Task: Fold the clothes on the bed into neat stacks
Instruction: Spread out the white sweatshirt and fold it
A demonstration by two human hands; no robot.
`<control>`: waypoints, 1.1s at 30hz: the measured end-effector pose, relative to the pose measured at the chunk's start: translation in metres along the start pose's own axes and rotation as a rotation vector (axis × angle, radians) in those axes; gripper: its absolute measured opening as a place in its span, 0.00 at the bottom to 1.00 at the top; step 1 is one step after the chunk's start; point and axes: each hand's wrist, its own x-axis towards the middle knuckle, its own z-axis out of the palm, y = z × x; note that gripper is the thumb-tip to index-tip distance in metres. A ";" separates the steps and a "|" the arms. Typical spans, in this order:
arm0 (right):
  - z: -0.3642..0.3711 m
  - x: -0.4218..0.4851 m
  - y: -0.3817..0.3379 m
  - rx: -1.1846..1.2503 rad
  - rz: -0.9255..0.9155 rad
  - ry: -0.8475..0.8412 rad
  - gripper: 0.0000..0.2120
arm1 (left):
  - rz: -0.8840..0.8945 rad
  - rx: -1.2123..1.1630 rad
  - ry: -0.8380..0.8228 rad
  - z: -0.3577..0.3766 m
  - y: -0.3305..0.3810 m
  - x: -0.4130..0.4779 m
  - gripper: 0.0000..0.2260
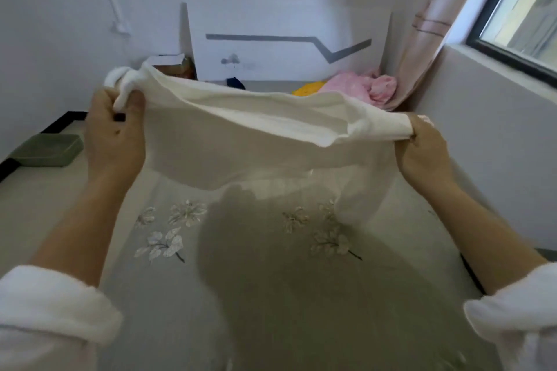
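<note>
The left hand at nine o'clock has its fingers curled round a bunched corner of a white garment, and the right hand at three o'clock pinches the opposite end, so the cloth hangs stretched between them above the bed, its lower edge draping toward the grey floral sheet. Rolled white sleeves show at seven and five o'clock. At one o'clock, by the headboard, lie a pink garment and a yellow one; a dark blue piece sits at twelve. A green tray rests on the floor at nine o'clock.
</note>
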 end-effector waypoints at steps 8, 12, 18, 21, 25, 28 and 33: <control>0.052 -0.116 0.065 -0.097 0.258 -0.542 0.20 | -0.470 0.164 -0.372 -0.027 -0.110 -0.174 0.09; 0.078 -0.174 0.110 -0.204 0.384 -0.789 0.17 | -0.729 0.250 -0.696 -0.031 -0.150 -0.246 0.13; 0.093 -0.276 0.160 -0.328 0.450 -1.102 0.17 | -0.847 0.421 -0.965 -0.037 -0.180 -0.314 0.15; 0.095 -0.313 0.174 -0.336 0.524 -1.134 0.18 | -0.902 0.503 -1.031 -0.046 -0.188 -0.338 0.14; 0.101 -0.341 0.186 -0.380 0.516 -1.240 0.19 | -0.997 0.614 -1.083 -0.048 -0.199 -0.370 0.06; 0.111 -0.359 0.195 -0.414 0.527 -1.454 0.22 | -1.079 0.653 -1.219 -0.039 -0.205 -0.390 0.08; 0.134 -0.382 0.195 -0.458 0.630 -1.490 0.16 | -0.995 0.774 -1.315 -0.008 -0.208 -0.412 0.15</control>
